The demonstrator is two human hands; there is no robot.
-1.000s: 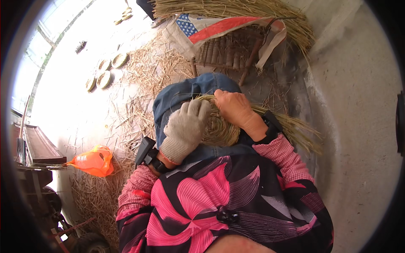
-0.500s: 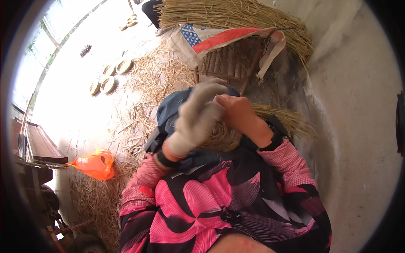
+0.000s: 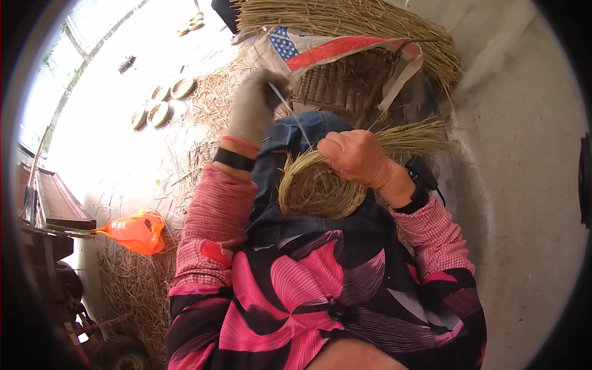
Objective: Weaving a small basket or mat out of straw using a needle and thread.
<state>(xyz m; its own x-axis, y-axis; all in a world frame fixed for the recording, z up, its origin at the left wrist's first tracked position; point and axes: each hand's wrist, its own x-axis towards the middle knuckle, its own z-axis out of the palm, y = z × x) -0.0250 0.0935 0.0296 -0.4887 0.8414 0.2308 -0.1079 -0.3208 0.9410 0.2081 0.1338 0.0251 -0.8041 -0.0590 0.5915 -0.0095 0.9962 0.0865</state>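
A straw basket (image 3: pixel 320 194) rests on a person's denim lap (image 3: pixel 265 194). Left of it spreads a straw-littered floor (image 3: pixel 206 117) with an orange bag (image 3: pixel 135 233); right of it, a pale wall (image 3: pixel 524 185). Beyond it are a cloth-draped slatted frame (image 3: pixel 327 85) and a straw bundle (image 3: pixel 370 24). The right hand (image 3: pixel 357 159) grips and partly hides its rim; the gloved left hand (image 3: pixel 251 105), blurred, clutches a taut pale strand (image 3: pixel 291 115) above it.
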